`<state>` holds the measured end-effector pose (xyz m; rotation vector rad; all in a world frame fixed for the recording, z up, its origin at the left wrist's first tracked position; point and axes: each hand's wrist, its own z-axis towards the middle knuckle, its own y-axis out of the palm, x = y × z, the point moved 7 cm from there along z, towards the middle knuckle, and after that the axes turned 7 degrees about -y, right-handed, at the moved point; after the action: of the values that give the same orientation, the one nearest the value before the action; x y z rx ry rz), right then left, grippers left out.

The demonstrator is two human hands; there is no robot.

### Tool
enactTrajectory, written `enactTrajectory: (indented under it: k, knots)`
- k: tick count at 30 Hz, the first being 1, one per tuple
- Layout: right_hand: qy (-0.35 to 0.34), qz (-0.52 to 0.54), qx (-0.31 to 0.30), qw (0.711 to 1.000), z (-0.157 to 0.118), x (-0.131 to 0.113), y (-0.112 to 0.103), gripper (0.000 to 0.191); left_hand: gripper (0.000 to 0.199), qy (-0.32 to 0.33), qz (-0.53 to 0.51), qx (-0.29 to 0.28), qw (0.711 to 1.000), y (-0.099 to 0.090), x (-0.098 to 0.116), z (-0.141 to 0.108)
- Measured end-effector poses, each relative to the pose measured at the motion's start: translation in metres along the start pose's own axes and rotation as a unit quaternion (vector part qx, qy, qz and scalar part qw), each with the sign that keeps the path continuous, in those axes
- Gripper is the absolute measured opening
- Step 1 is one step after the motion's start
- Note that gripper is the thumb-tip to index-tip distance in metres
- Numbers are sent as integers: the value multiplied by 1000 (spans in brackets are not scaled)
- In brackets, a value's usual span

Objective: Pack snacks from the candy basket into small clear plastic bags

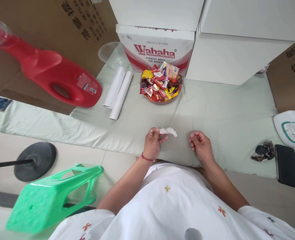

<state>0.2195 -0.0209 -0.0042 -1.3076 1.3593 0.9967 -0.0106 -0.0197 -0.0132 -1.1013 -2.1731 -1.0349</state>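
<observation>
My left hand (153, 143) pinches one end of a small, crumpled white strip (168, 131), which sticks out to the right over the pale green cloth. A red bracelet is on that wrist. To its right, my right hand (199, 144) hovers apart from the strip with its fingers curled together; whether anything small is between them is hidden. Beyond both hands stands a round dish heaped with wrapped candies (161, 83). Left of the dish lie two white paper rolls (121, 95).
A white and red carton (157, 48) and white boxes (217, 56) stand behind the dish. A red jug (62, 78) is at left. Keys (263, 150), a black phone (286, 165) and a white bottle (293, 128) are at right. A green stool (35, 205) lies at lower left.
</observation>
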Motion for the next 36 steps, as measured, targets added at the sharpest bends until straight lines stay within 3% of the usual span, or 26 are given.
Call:
enactTrajectory:
  k: [2,5,8,11,13,15,18,21,23,25,28,29,31,33,34,36]
  knots:
    - [-110,-92,-39,989,-5,-13,6,31,61,-5,6,-8,1000,3,1,-2]
    - [-277,-215,-105,931,-16,-29,28,35,59,-27,22,-31,999,12,-5,-4]
    - [-332,-272,-103,897,-17,-35,40,22,56,-45,33,-40,998,15,-12,-4]
    - [-270,-217,-85,934,-8,-37,38,20,54,-35,46,-37,998,11,-16,-3]
    - [-157,-109,-59,980,1,-32,31,22,53,-20,51,-27,998,4,-16,-1]
    - [-25,36,-21,999,9,-21,21,25,53,1,46,-10,999,-4,-15,0]
    - [139,222,7,965,17,-5,8,32,53,34,34,9,999,-14,-9,-1]
    - [216,314,-29,924,19,6,-1,35,53,51,33,9,998,-19,-4,-3]
    - [205,324,-51,922,19,8,-8,33,53,55,30,10,998,-21,0,-5]
    - [153,293,-20,943,17,8,-19,30,53,56,28,9,998,-22,4,-7]
    - [-9,148,110,983,10,-10,-37,28,52,56,43,-4,997,-19,9,-11]
    - [-80,71,127,986,6,-24,-36,31,51,53,53,-14,997,-15,11,-13]
    - [-208,-87,70,972,1,-51,-15,50,50,44,76,-42,995,-7,13,-17]
    - [-266,-188,-66,943,0,-63,18,72,50,35,99,-75,992,2,15,-22]
    - [-260,-208,-133,934,0,-62,31,72,49,33,108,-89,990,6,16,-23]
    - [-193,-203,-231,932,1,-52,43,53,49,38,115,-104,987,7,22,-22]
